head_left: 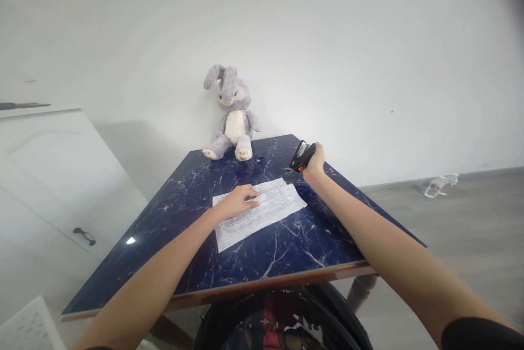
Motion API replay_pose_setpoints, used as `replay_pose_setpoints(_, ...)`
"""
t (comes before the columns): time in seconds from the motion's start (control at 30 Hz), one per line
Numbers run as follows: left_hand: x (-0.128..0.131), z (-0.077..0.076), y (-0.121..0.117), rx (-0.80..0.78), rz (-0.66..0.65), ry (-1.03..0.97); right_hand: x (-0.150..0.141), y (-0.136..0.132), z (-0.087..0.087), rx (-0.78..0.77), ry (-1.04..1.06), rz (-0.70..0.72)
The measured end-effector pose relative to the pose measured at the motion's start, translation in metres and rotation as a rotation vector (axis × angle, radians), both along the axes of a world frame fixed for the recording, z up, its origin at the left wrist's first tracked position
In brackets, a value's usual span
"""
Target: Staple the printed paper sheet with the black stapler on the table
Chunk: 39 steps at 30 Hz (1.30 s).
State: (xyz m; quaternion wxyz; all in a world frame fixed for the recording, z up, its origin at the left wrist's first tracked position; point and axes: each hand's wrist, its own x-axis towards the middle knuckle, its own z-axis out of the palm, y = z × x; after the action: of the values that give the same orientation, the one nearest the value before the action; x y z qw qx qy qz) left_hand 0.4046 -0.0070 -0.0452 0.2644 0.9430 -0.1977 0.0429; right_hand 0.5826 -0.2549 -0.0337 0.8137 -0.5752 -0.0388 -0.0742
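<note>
Printed sheets of paper (262, 218) lie slightly askew on the blue marble-patterned table (282, 254), at least two of them overlapping at the right end. My left hand (238, 201) rests on top of their left part, thumb and fingers apart, pressing on the paper. In my right hand (315, 164) is a black stapler (301, 158) with a small orange part, gripped from its right side. It is held beyond the sheets' upper right corner, apart from them. My right fingers are partly hidden behind the stapler.
A grey plush rabbit (234, 115) sits at the table's far edge against the white wall. To the left stands a white cabinet (49, 175) with a dark handle (84, 236). Clear plastic bottles (436, 187) lie on the floor at right.
</note>
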Motion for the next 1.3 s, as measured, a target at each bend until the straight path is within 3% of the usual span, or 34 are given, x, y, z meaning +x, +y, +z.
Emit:
replay_pose_setpoints(0.1, 0.0, -0.001, 0.0, 0.001, -0.005, -0.007, -0.007, 0.002, 0.006, 0.242, 0.155, -0.053)
replay_pose_setpoints(0.17, 0.0, -0.002, 0.001, -0.001, -0.008, -0.014, -0.01, 0.003, 0.009, 0.283, 0.108, -0.039)
replay_pose_setpoints(0.47, 0.006, -0.006, 0.001, 0.002, 0.05, -0.066, -0.03, 0.001, 0.024, 0.111, -0.211, 0.274)
replay_pose_setpoints(0.6, 0.007, -0.006, 0.0, -0.086, 0.11, -0.075, -0.047, -0.002, 0.036, -0.215, -0.397, 0.429)
replay_pose_setpoints(0.77, 0.006, -0.007, 0.0, -0.166, 0.152, -0.067, -0.071, 0.003, 0.042, -0.939, -0.754, 0.648)
replay_pose_setpoints(0.87, 0.007, -0.009, 0.0, -0.139, 0.123, -0.102, -0.079, 0.011, 0.038, -1.242, -1.004, 0.756)
replay_pose_setpoints(1.03, 0.007, -0.011, 0.0, -0.099, 0.111, -0.136, -0.084, 0.019, 0.031, -1.437, -1.182, 0.79)
replay_pose_setpoints(1.3, 0.006, -0.008, -0.003, -0.154, 0.178, -0.124, -0.096, 0.023, 0.033, -1.642, -1.145, 0.719)
